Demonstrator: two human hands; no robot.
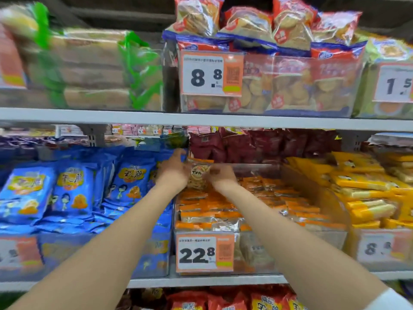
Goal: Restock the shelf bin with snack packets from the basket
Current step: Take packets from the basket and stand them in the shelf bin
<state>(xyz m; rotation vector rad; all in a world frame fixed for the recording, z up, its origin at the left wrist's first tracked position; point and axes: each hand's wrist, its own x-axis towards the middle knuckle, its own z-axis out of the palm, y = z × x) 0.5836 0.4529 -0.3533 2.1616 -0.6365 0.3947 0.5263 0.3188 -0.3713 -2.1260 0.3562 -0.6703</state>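
I count two hands and one snack packet (198, 175) in play, all at the centre of the frame. The left hand (173, 173) grips the packet's left edge with curled fingers. The right hand (221, 175) pinches its right edge. Motion blur hides the exact lie of each finger.

The packet stands upright. Its long axis runs vertically in the frame, its printed face is turned toward me, and a round label sits on its upper half. It is held just above the rear left part of the clear shelf bin (312, 240), over the stock inside.

The bin holds orange packets (223, 211) lying flat in overlapping rows that run from front to back. They are too many and too blurred for me to count. One price tag (205, 253) reading 22.8 is fixed to the bin's front wall, at lower centre.

Three neighbouring groups surround the bin: blue packets (67, 186) at left, yellow packets (368, 186) at right, and dark red packets (257, 144) behind. Two shelf edges cross the frame, one at mid-height (134, 116) and one near the bottom (201, 281). On the upper shelf, one tag reading 8.8 (211, 72) hangs at upper centre.
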